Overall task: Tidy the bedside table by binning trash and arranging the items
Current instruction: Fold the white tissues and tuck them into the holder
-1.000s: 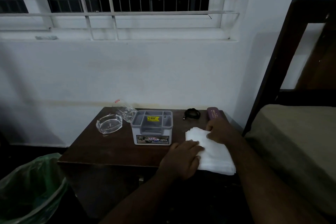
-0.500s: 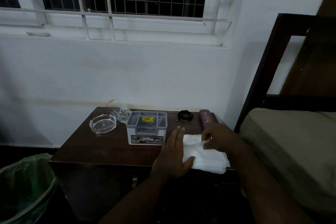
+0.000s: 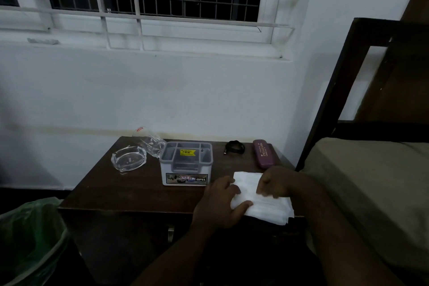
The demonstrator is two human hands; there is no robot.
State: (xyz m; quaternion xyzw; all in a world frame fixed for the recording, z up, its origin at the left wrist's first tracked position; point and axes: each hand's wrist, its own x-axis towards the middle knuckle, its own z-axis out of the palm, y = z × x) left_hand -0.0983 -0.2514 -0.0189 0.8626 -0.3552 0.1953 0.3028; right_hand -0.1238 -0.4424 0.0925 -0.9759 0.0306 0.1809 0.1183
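Both hands down on a folded white cloth (image 3: pixel 260 202) at the front right corner of the dark wooden bedside table (image 3: pixel 130 193): left hand (image 3: pixel 220 206) spread flat, palm pressing the cloth's left edge, thumb hooked along its near side; right hand (image 3: pixel 276 184) curled over the cloth's upper right part, fingers bent and pinching a fold of it. Cloth lying partly over the table's front edge. Just beside the left hand, toward the back, a grey compartment organizer (image 3: pixel 186 162) with a yellow sticker inside and an OPEL label on its front. Left of that, a clear drinking glass (image 3: pixel 149 144) tipped on its side, touching a glass ashtray (image 3: pixel 128 158). Behind the cloth, a small black coiled cable (image 3: pixel 235 147) and a maroon spectacle case (image 3: pixel 263 153). Off to the lower left, on the floor, a bin with a green liner (image 3: pixel 30 239). To the right, a bed with a dark frame (image 3: pixel 329 90)
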